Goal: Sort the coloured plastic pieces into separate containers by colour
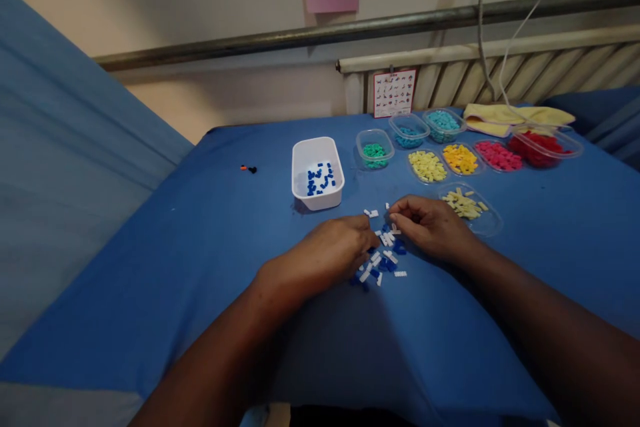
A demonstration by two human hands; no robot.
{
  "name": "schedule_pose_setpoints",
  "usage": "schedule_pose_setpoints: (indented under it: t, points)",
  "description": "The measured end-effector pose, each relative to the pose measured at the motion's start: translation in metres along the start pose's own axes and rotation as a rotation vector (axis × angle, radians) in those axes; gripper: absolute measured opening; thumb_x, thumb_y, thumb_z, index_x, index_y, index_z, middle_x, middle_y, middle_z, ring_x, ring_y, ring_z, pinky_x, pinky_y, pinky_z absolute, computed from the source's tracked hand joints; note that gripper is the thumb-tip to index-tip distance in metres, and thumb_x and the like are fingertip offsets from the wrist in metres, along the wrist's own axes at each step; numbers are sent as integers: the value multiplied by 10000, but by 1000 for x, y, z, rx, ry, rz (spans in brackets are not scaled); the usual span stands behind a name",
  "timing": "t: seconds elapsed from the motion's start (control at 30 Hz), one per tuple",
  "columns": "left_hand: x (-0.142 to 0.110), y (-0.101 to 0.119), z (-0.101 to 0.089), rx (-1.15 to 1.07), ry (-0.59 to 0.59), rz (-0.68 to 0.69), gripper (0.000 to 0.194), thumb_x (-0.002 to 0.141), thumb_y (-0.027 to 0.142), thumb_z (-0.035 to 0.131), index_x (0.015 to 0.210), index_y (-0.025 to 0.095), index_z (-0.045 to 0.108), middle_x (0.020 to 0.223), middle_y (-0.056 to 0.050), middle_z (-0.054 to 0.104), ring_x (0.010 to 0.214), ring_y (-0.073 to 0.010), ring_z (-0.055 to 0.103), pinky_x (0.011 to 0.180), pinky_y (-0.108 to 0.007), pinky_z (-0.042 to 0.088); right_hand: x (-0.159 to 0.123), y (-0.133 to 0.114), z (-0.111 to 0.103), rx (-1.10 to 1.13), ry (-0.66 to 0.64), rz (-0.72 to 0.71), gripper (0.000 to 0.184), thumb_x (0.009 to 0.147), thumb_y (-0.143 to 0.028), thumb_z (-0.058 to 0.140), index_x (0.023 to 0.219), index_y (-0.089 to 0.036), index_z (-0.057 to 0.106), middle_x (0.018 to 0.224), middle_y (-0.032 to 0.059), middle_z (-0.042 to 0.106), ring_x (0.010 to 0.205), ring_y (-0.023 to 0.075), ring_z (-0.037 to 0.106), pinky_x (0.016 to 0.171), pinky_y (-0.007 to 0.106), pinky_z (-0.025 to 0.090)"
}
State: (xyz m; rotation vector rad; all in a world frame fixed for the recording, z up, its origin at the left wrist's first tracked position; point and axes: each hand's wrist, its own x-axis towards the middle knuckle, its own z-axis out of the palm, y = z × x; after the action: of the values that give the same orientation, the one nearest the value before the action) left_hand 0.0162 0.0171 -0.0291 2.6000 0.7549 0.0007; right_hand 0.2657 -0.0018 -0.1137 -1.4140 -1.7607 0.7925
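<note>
Many white pieces (388, 239) between left hand (340, 245), grip unclear, and right hand (435, 223), fingertips together.

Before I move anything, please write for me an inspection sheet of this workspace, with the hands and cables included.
Surface: blue cloth, with wrinkles.
Job's things: mixed white and dark blue pieces lie loose between the hands; white tub holds dark blue ones.
Clutter: small orange and black bits at left; clear tubs of coloured pieces and a yellow cloth at right.
Hands: left hand at the loose pieces; right hand beside them, grips unclear.
Cables: two cords hang at the wall.
Surroundings: radiator, metal pipe, pink note.
</note>
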Motion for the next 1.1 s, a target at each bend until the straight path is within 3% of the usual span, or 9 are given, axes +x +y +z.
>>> schedule_pose_setpoints:
  t: [0.2,0.4,0.5,0.6,0.7,0.83,0.97,1.03,1.1]
  points:
    - [3,4,-8,42,-102,-17,182,1058,180,579,993,189,748,1045,-73,677,892,-185,669,813,-288,501,-1,-2,-1,-40,15,-17,166,994,-378,656,992,-251,764,745,-10,751,629,174,663,616,310,473]
    - [7,8,-4,123,-91,-39,228,1048,182,570,869,172,711,969,-80,672,771,-184,627,713,-315,456,-1,-2,-2,-39,-1,-2,176,994,-381,653,1005,-247,766,768,-8,762,661,177,687,627,310,481]
    - [7,5,-3,128,-68,-36,178,1027,161,582,898,168,705,995,-87,690,826,-201,653,769,-326,489,-1,-2,-1,-37,13,-6,179,990,-386,658,1001,-243,767,744,-12,750,640,170,666,613,307,472]
    - [3,-3,-3,-9,-8,-21,145,988,111,601,983,173,732,1060,-70,734,928,-196,691,850,-318,523,0,-2,-1,-33,14,-3,185,988,-388,658,1000,-239,768,740,-8,752,636,170,664,605,304,472]
    - [-3,-12,-6,-244,122,-65,185,943,112,652,1057,198,771,1056,-34,772,939,-172,711,840,-290,539,0,-1,-1,-33,7,-2,194,991,-395,660,997,-236,770,753,0,764,641,174,679,604,303,476]
    - [-12,-20,-16,-448,406,-159,121,939,205,703,1024,192,788,987,-38,776,844,-161,709,759,-284,555,1,2,0,-22,-7,1,187,994,-396,671,1016,-242,775,792,7,775,675,183,698,625,306,496]
    - [-14,-36,-28,-214,798,-238,155,971,210,691,1082,215,798,1044,-43,780,877,-165,706,835,-315,571,0,4,0,-16,-7,8,183,997,-394,670,1012,-245,773,793,8,770,681,186,697,636,315,509]
    - [-15,-46,-31,-12,851,-274,224,981,193,693,1174,232,799,1131,-54,782,918,-176,709,871,-335,567,0,3,1,-16,-10,12,186,998,-396,665,1015,-244,771,799,9,772,681,188,700,638,321,513]
    - [-17,-52,-32,115,830,-283,287,1003,199,690,1273,234,779,1221,-78,772,955,-189,715,870,-346,562,-1,2,1,-16,-14,20,192,1001,-402,663,1021,-243,770,807,11,776,681,188,702,634,322,512]
